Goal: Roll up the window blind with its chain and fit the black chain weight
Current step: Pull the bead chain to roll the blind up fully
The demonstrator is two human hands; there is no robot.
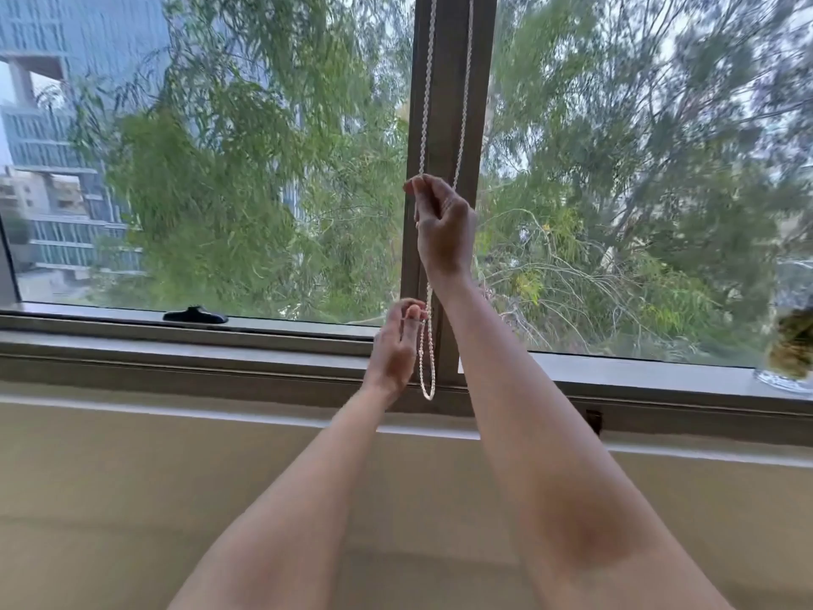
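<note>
Blind looks rolled up out of view already, my right hand (444, 222) pinching the bead chain (426, 103) up high, left hand (396, 345) pinching it near the loop's bottom by the sill (264, 350), black weight not fitted yet.

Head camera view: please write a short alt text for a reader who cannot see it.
Two bare hands work a white bead chain that hangs in front of a window's centre post: the right hand pinches one strand higher up, and the left hand holds the loop near its bottom. No blind fabric is in view, and leafy trees and a tall building fill the glass.
</note>
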